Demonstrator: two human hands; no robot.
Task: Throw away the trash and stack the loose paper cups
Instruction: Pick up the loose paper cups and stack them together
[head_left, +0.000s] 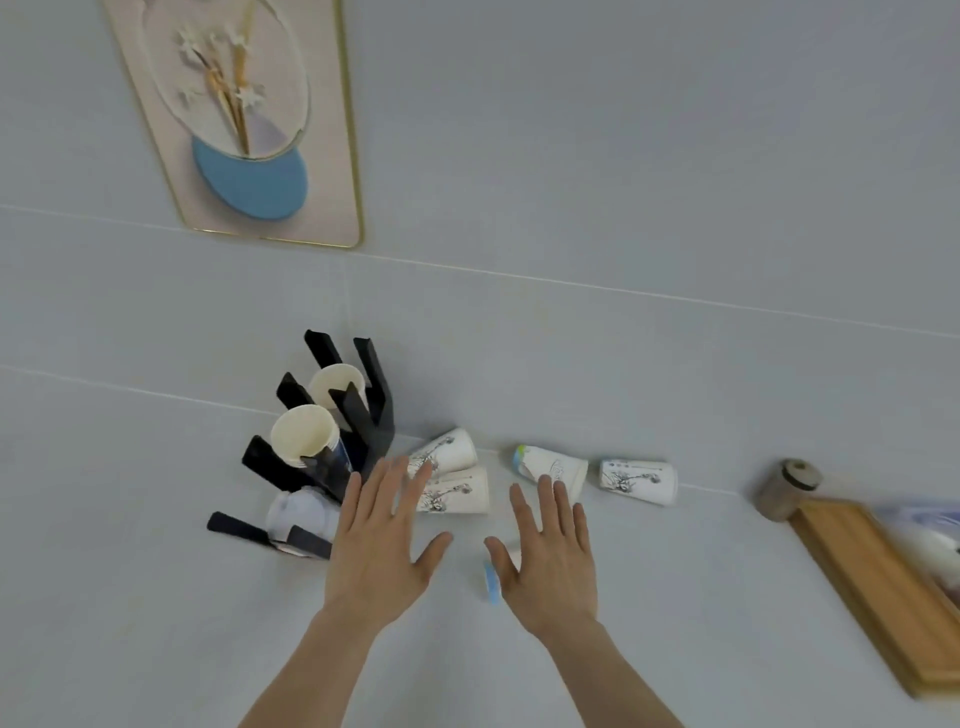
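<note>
Soft, even, cool light fills the scene, with no glare and only faint shadows beside the black rack (332, 441) and cups (457, 491). The whole picture is slightly soft, and the tray (878, 592) and jar (784, 488) at the right edge are smeared by blur. Wide-angle distortion bends the wall lines and tilts the picture frame (244, 119).

A home-like room: framed flower picture (244, 119) on the wall, wooden tray (878, 587), paper-cup rack (358, 410).
</note>
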